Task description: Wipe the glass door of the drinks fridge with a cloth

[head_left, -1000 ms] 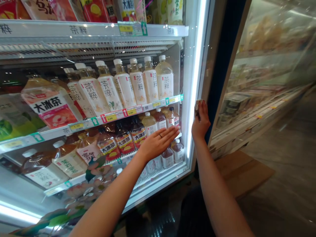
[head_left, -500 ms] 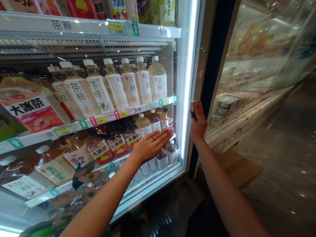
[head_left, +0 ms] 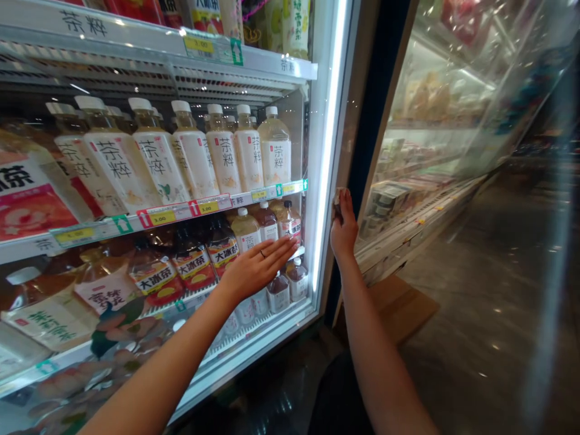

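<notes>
My left hand point(head_left: 258, 264) lies flat with its fingers stretched out, a ring on one finger, in front of the drinks cooler's glass. Whether the palm touches the glass I cannot tell. Behind it stand bottles of pale tea point(head_left: 247, 232) and dark-capped iced tea point(head_left: 222, 244). Against the cooler's right-hand door frame point(head_left: 347, 136), my right hand point(head_left: 345, 232) is closed on a small whitish-brown cloth point(head_left: 338, 198); most of the cloth is hidden by the fingers.
White-capped tea bottles point(head_left: 223, 154) fill the middle shelf above price tags point(head_left: 163, 216). To the right runs another lit display case point(head_left: 385, 199) with packed goods. A flattened cardboard piece point(head_left: 399, 308) lies on the dark floor point(head_left: 480, 338).
The view has turned a little to the right, so the cooler and both hands appear farther left. Both hands keep nearly the same pose and place at the cooler.
</notes>
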`<state>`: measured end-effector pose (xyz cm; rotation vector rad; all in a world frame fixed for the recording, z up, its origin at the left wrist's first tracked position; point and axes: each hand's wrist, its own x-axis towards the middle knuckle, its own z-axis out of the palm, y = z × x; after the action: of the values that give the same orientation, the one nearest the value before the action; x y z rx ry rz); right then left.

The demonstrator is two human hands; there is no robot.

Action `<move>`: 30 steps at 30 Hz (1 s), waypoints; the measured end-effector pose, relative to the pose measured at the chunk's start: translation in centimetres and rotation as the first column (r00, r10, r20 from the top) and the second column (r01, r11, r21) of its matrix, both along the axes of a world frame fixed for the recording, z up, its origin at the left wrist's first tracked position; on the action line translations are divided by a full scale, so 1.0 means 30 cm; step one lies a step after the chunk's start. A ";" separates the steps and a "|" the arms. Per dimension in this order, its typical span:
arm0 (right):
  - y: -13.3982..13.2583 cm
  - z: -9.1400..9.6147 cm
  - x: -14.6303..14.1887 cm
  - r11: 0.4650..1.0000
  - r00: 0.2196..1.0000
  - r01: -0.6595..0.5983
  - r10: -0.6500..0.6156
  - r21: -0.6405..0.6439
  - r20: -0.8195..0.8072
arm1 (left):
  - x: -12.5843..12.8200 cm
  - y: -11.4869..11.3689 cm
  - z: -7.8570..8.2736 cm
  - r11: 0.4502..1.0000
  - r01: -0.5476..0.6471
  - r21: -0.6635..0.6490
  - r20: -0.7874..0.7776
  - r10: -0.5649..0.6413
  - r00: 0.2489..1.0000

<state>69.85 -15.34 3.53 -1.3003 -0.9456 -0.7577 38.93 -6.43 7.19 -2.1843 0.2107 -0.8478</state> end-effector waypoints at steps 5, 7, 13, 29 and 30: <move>-0.006 -0.023 -0.061 1.000 0.997 -0.013 0.014 -0.012 0.075 | 0.002 -0.004 0.005 1.000 0.000 -0.004 0.009 0.000 1.000; -0.012 -0.008 -0.068 0.998 0.989 -0.050 0.057 -0.048 0.136 | 0.000 -0.007 0.009 1.000 0.002 0.007 0.010 -0.002 1.000; -0.027 -0.020 -0.027 0.993 0.998 -0.020 0.026 -0.114 0.052 | -0.004 -0.002 0.002 0.999 0.018 0.030 0.031 -0.019 0.999; -0.058 -0.122 -0.109 0.977 0.973 0.008 0.042 -0.212 0.229 | -0.008 -0.005 0.000 0.998 0.037 0.045 0.050 -0.039 0.998; -0.059 -0.121 -0.115 0.974 0.966 -0.003 0.061 -0.225 0.251 | -0.008 -0.005 0.000 0.998 0.034 0.047 0.051 -0.036 0.998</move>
<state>66.39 -17.10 -0.10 -1.3983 -1.2882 -0.8254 38.69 -6.57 7.20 -2.1191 0.2409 -0.9097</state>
